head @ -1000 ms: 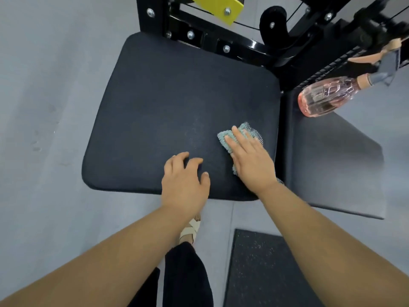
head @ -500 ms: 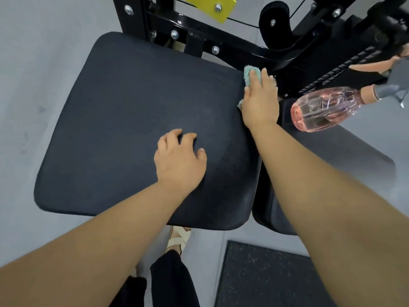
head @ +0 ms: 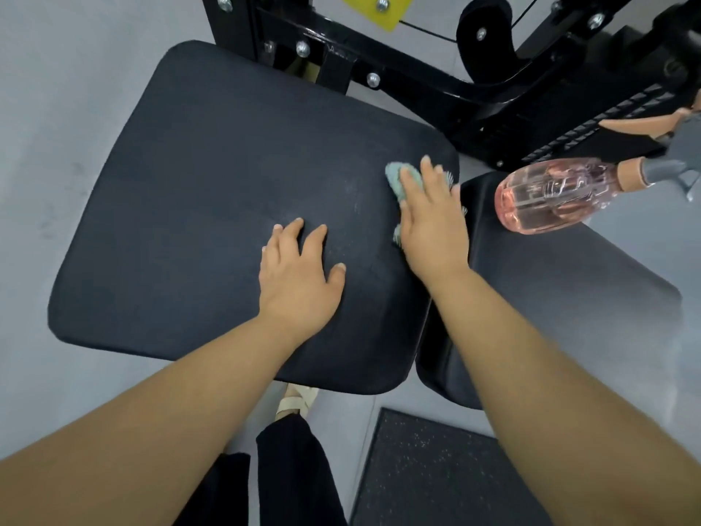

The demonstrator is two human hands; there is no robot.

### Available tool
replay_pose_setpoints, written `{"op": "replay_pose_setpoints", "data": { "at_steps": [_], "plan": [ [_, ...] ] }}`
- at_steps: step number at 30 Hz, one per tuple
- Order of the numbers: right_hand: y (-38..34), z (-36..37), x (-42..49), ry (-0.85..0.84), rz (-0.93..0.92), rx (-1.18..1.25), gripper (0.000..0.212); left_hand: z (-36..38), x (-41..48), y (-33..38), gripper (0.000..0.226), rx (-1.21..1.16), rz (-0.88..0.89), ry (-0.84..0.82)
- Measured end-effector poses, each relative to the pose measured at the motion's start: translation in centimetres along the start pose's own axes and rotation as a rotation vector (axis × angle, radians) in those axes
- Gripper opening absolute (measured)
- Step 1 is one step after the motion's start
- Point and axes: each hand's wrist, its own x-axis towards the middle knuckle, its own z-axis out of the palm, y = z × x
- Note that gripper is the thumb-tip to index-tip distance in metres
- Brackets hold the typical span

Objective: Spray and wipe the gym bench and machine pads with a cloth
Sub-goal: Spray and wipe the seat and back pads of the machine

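A wide black seat pad fills the middle of the view. My right hand presses a teal cloth flat against the pad's right edge, fingers straight; most of the cloth is hidden under the palm. My left hand rests palm-down on the pad's near middle, fingers spread and holding nothing. A second black pad lies to the right. On its far end lies a clear spray bottle of pink liquid with a grey trigger head.
The machine's black steel frame with bolts and a yellow plate stands behind the pads. A dark speckled rubber mat lies on the grey floor at bottom right. My leg and sandalled foot are below the seat pad.
My right hand slid the cloth from the pad's near right edge up to its far right corner, then back toward me along the edge. My left hand stayed planted on the pad.
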Motion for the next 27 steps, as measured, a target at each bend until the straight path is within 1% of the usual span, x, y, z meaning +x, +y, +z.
{"op": "replay_pose_setpoints", "data": {
  "at_steps": [3, 5, 7, 10, 12, 14, 17, 20, 21, 25, 27],
  "plan": [
    [0.1, -0.7, 4.1, 0.052, 0.089, 0.026, 0.046, 0.3, -0.1, -0.5, 0.058, 0.026, 0.017, 0.024],
    [-0.1, -0.7, 3.8, 0.056, 0.094, 0.028, 0.047, 0.5, -0.2, -0.4, 0.057, 0.030, 0.022, 0.035],
    [-0.4, -0.2, 1.4, 0.047, 0.050, 0.040, 0.048, 0.8, -0.5, -0.2, 0.057, 0.050, 0.031, 0.030],
    [-1.2, 0.7, -4.2, 0.024, 0.004, 0.068, 0.049, 1.2, -1.5, -0.1, 0.058, 0.138, 0.092, -0.011],
    [-2.1, 1.7, -8.0, 0.050, 0.000, 0.078, 0.047, 1.4, -2.5, -0.5, 0.059, 0.187, 0.127, -0.036],
    [-3.1, 2.7, -11.7, 0.079, -0.008, 0.066, 0.048, 1.5, -3.6, -1.3, 0.059, 0.213, 0.137, -0.045],
    [-4.9, 4.0, -17.6, 0.049, -0.047, 0.101, 0.050, 1.3, -5.5, -3.0, 0.058, 0.230, 0.137, -0.052],
    [-4.6, 3.9, -19.3, 0.045, -0.107, 0.098, 0.053, 0.9, -7.3, -5.1, 0.058, 0.226, 0.144, -0.031],
    [-4.0, 3.5, -18.4, 0.052, -0.090, 0.106, 0.050, 0.7, -7.4, -5.6, 0.057, 0.206, 0.147, -0.013],
    [-5.2, 3.8, -16.4, 0.150, 0.176, 0.227, 0.043, -0.5, -8.5, -9.2, 0.055, 0.139, 0.122, 0.065],
    [-6.9, 4.7, -17.1, 0.213, 0.217, 0.200, 0.044, -1.1, -8.6, -10.9, 0.054, 0.156, 0.089, 0.094]
  ]
}}
